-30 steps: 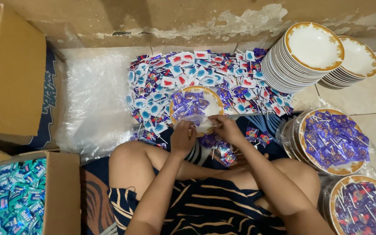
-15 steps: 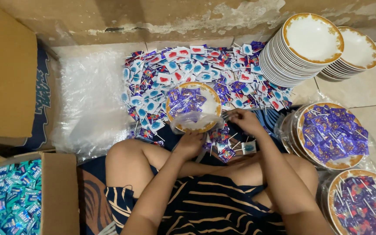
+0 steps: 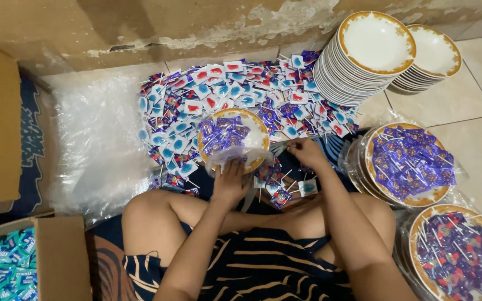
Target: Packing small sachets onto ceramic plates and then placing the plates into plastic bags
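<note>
the left hand [image 3: 230, 181] gripped the near rim of a gold-rimmed plate [image 3: 259, 131] of purple lollipops on the floor. the right hand [image 3: 306, 151] seemed to pinch a lollipop [image 3: 288, 147] beside the lollipop pile [image 3: 241, 89].

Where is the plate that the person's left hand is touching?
In the head view, the plate sits centre frame on the heap of wrapped sweets, directly above the left hand, left of the tall stack of empty plates.

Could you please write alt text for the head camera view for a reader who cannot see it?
A seated person's left hand holds a gold-rimmed plate of purple-wrapped sweets, while the right hand touches a floor pile of wrapped sweets. Empty plate stacks and wrapped filled plates sit to the right.
</note>
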